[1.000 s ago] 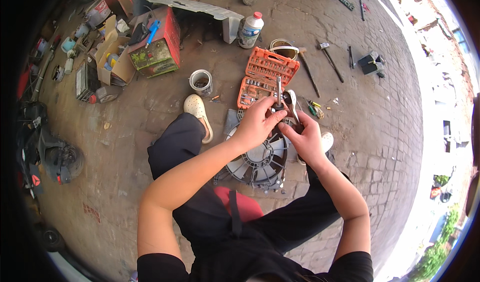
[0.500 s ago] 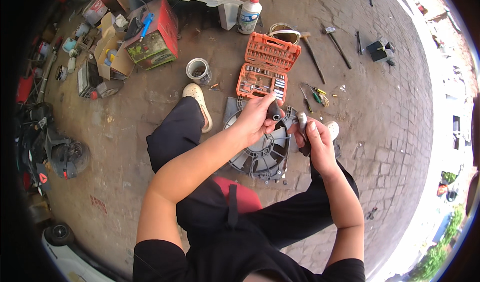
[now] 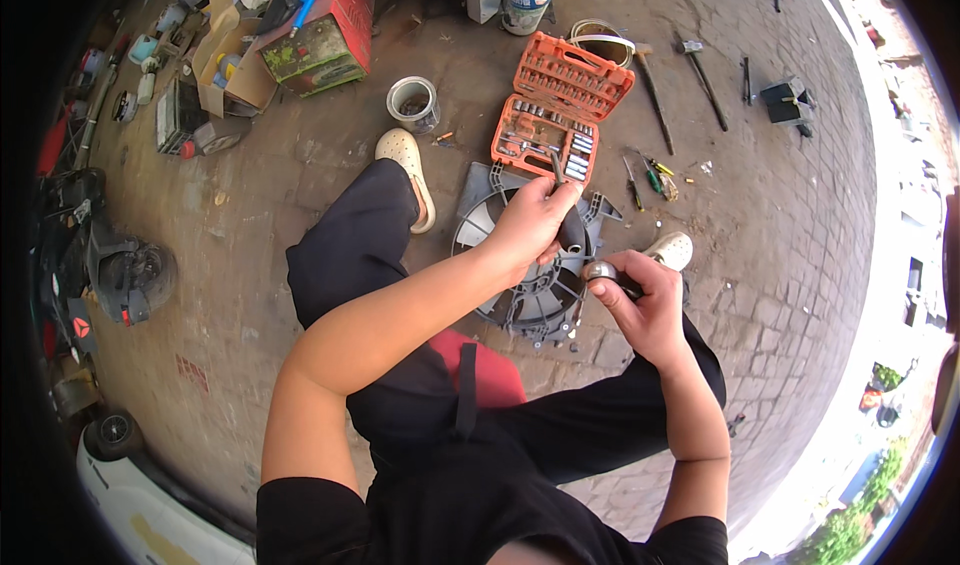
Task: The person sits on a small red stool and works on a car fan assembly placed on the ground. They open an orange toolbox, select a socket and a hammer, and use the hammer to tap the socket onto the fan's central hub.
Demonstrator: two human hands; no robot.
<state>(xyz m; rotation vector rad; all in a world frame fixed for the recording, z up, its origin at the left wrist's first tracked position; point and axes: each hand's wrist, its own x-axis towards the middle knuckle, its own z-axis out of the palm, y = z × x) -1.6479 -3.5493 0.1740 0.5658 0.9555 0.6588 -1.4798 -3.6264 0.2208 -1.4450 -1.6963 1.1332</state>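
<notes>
Left hand [image 3: 530, 223] closed around dark cylindrical part [image 3: 572, 235], held over grey fan shroud [image 3: 520, 285] on paved ground. Right hand [image 3: 645, 300] fingers clamped on round metal piece [image 3: 600, 270], just beside. Orange socket set [image 3: 560, 105] open, beyond shroud.

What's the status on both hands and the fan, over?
Left hand grips a dark tool over the grey plastic fan shroud. Right hand closed on a small round metal part. Nothing blocking.

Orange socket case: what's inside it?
The open orange case holds rows of small metal sockets and bits in both halves. The left hand reaches toward its near edge, hiding part of that rim; single pieces are too small to tell apart.
</notes>
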